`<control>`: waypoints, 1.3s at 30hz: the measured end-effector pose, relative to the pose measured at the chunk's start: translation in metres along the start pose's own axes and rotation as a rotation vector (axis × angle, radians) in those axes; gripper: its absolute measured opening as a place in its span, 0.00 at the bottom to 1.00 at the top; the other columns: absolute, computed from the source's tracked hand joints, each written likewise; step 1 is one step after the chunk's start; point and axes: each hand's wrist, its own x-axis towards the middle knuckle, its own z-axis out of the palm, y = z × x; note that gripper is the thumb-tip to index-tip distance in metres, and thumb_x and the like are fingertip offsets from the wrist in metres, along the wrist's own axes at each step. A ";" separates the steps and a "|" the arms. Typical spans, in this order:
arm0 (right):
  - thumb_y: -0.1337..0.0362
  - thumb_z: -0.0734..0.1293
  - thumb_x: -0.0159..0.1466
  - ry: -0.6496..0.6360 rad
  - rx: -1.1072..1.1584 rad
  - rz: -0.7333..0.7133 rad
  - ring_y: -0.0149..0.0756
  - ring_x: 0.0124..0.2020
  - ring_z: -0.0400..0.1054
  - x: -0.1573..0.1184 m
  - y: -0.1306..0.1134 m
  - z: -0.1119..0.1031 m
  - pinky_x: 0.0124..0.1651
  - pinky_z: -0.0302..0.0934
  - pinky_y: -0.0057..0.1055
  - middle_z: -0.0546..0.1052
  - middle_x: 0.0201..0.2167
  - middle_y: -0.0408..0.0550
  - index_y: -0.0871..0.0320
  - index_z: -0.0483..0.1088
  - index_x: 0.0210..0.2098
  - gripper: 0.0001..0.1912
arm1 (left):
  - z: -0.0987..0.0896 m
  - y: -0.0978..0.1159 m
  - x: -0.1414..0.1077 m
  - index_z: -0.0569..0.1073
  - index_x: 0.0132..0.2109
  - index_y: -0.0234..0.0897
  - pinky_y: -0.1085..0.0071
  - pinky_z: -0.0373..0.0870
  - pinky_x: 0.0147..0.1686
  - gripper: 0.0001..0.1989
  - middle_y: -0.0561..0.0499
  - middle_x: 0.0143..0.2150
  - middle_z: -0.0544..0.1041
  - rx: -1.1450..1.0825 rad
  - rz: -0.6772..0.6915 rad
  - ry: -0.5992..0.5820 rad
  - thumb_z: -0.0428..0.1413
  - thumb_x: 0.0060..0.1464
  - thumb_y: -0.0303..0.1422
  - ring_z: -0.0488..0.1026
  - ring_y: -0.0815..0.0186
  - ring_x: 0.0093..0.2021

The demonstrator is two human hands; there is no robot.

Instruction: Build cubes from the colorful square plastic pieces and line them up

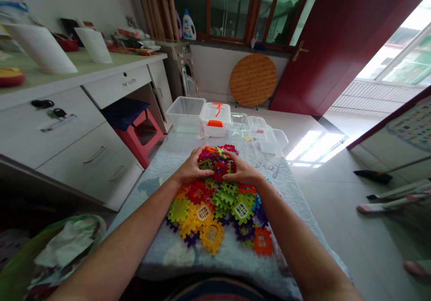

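Tiles (225, 197) toothed, flat, brightly multicoloured

On the desk (283, 175) before us, the pieces (224, 197) lie between our left hand (191, 166) and right hand (244, 170) and spread nearer us, with the bin (186, 123) left of the box (217, 129) behind them, the stool (143, 135) to our left and the door (323, 36) beyond, rightward.

The left hand (191, 168) and right hand (245, 171) partly hide the plastic pieces (220, 171) between them; the view's edge cuts off a bin (102, 230) leftward of them, another person's leg (392, 203) rightward.
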 end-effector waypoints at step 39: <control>0.54 0.75 0.48 0.183 -0.799 0.063 0.60 0.64 0.51 -0.118 -0.014 0.040 0.62 0.53 0.55 0.55 0.67 0.60 0.55 0.48 0.70 0.55 | 0.034 0.037 -0.143 0.47 0.71 0.47 0.42 0.53 0.63 0.58 0.38 0.73 0.40 0.690 0.125 -0.021 0.68 0.38 0.49 0.48 0.38 0.69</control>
